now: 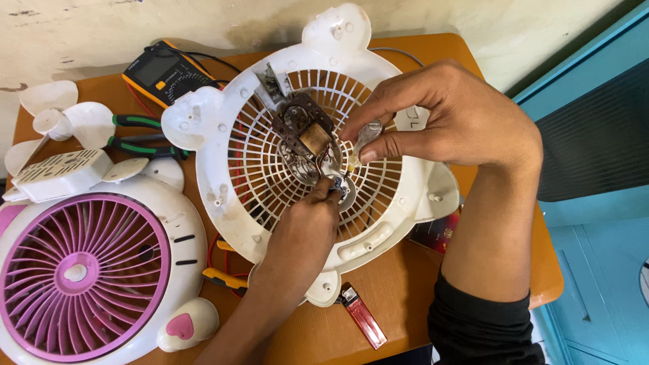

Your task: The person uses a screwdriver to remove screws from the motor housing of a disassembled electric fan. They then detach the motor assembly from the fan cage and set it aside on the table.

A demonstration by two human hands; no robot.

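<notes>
Over the white fan grille [270,182] on the bench [405,270], the small motor [304,135] sits at centre. Left hand [304,230] pinches its lower wiring from below; the right hand [453,115], slightly farther off, holds a small silvery part [366,135] in a narrow grip, just right of the motor.

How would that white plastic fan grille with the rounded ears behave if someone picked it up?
The white grille is probably light for its size, since most of it is open slots. Its thin ribs look breakable if squeezed. The small motor mounted at the centre, which the left hand and right hand are working on, likely makes it sag or tip toward the middle.
</notes>
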